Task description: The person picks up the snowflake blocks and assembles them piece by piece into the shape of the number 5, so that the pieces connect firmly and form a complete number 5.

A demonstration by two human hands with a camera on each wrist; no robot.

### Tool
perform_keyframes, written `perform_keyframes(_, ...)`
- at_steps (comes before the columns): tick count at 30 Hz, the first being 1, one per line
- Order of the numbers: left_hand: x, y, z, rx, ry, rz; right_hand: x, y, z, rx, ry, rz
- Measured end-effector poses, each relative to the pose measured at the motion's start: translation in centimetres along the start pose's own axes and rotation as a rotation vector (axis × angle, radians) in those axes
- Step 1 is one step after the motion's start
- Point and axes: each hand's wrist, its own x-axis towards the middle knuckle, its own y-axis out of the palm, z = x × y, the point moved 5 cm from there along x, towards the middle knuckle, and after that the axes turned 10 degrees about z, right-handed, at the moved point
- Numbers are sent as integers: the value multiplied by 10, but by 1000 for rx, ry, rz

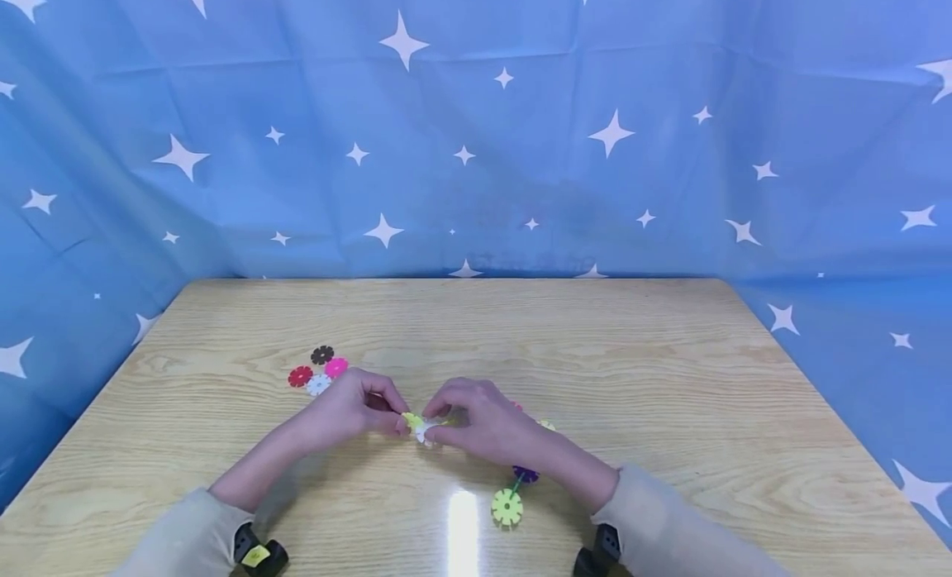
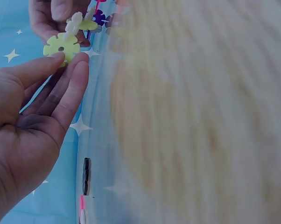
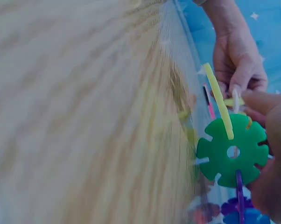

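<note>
In the head view my left hand [image 1: 357, 412] pinches a yellow notched plastic disc [image 1: 411, 420] between thumb and fingertips, just above the table. That yellow disc [image 2: 60, 45] faces the camera in the left wrist view and touches a white notched disc [image 2: 73, 24]. A second yellow-green disc [image 2: 89, 24] sits on the white one's far side. My right hand [image 1: 483, 420] pinches the white disc [image 1: 426, 431]; its fingertips partly cover the pieces. Close in the right wrist view, a green notched disc [image 3: 231, 151] is slotted with a yellow disc [image 3: 219, 100] and a purple disc [image 3: 240, 198].
Beyond my left hand lie loose discs: dark brown [image 1: 322, 355], red [image 1: 300, 376], pink [image 1: 336, 368] and white [image 1: 318, 384]. Under my right forearm, partly hidden, joined discs include a lime one [image 1: 507, 507] and a purple one [image 1: 525, 475]. A star-patterned blue cloth [image 1: 476, 147] hangs behind the table [image 1: 669, 354].
</note>
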Motion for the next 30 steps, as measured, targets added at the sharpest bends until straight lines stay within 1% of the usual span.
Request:
perform_keyframes(2,0,1,1,-19,-8,-1,1,1,0,16,11,-18)
perform_keyframes(5,1,3,3,-42,-23,0,3,2,1,33,-9,-31)
perform_keyframes(9,-2,4,4,-34,-45,-7,5,4,3,24,-69,-27)
perform_keyframes(13,-6,-1,3,-26,-66,-21,4,4,3,1,-79,-16)
perform_keyframes(15,-10,-8,4,-21,-76,-49,3,3,3,-20,-76,-16)
perform_keyframes(16,-12,-13,4,-5,-78,-70,3,3,3,-27,-71,-17)
perform_keyframes(20,-23,-39,7,40,-98,-168,2,2,2,-56,-74,-19)
perform_keyframes(22,-28,-51,8,75,-113,-213,1,2,2,-61,-80,-15)
perform_keyframes(24,-33,-62,9,120,-126,-246,1,2,3,-68,-92,-10)
perform_keyframes(27,-38,-71,10,212,-147,-266,1,2,4,-94,-121,-14)
perform_keyframes(30,-38,-72,11,270,-169,-236,0,1,5,-136,-159,-27)
